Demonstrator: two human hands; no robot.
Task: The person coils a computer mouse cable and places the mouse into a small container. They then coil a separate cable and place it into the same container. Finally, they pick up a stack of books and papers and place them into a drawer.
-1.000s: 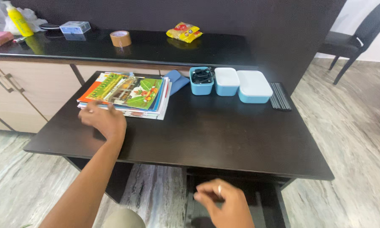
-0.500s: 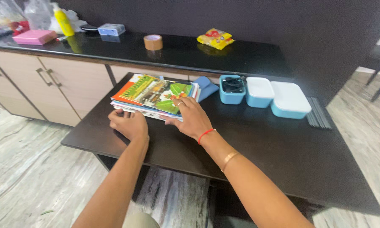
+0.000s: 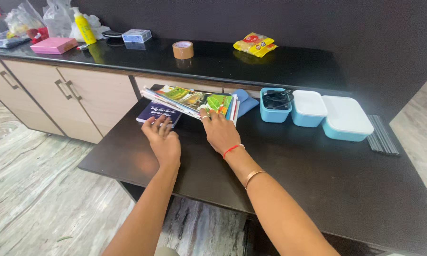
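Note:
A stack of colourful books (image 3: 194,100) lies at the back left of a dark table (image 3: 289,170). My right hand (image 3: 219,132) grips the stack's near edge and tilts it up off the table. Under the raised stack a dark blue book (image 3: 157,113) lies flat. My left hand (image 3: 163,140) rests on the table with its fingers spread, the fingertips touching that blue book's near edge. A blue cloth (image 3: 246,102) lies just behind the stack.
Three light blue boxes (image 3: 313,110) stand in a row at the back right, one open with black cables (image 3: 276,98). Black strips (image 3: 383,135) lie beside them. On the black counter (image 3: 213,59) behind: tape roll (image 3: 182,50), yellow snack packet (image 3: 255,44), pink box (image 3: 54,45), yellow bottle (image 3: 85,26).
My right hand came up from below the table to the stack and lifted its near edge. The dark blue book underneath became visible, and my left hand moved onto it.

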